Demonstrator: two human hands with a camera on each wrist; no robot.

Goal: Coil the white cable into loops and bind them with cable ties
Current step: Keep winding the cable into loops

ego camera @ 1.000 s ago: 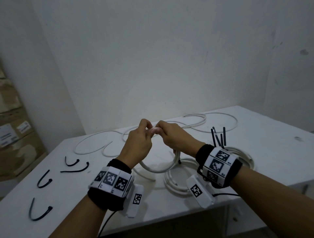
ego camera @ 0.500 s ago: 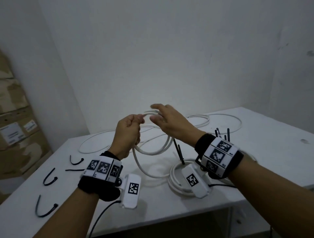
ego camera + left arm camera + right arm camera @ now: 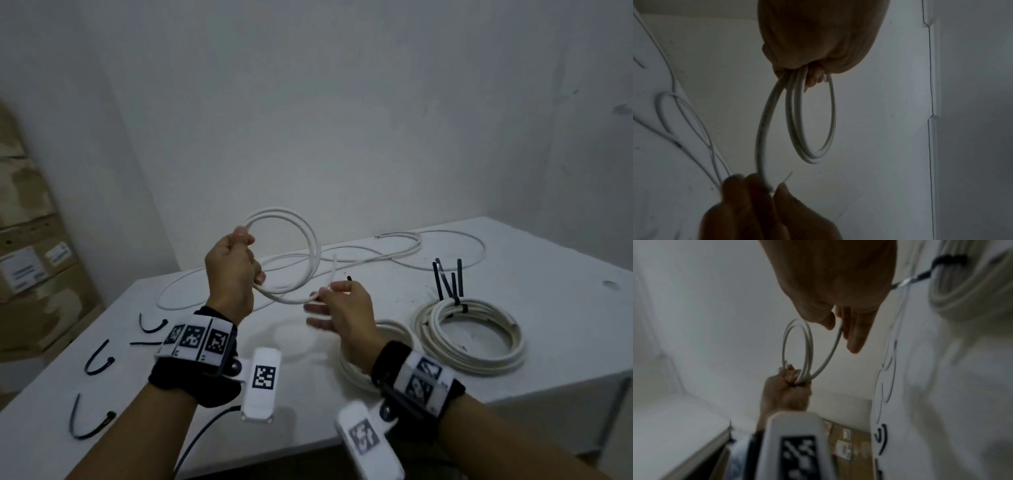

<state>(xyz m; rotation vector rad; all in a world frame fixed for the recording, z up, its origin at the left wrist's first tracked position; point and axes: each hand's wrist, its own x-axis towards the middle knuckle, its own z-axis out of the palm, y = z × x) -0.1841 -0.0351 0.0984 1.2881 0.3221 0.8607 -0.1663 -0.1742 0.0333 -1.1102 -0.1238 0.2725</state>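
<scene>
Two hands on the white cable: left gripping the loops, right pinching the strand.

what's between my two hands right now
A curved span of white cable runs from the left hand to the right hand, seen in the head view.

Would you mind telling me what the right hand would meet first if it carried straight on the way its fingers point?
Probably the left hand gripping the white cable loops: the right hand points leftward toward it, though depth is unclear.

cardboard boxes: stacked, far left | white table | white wall
</scene>
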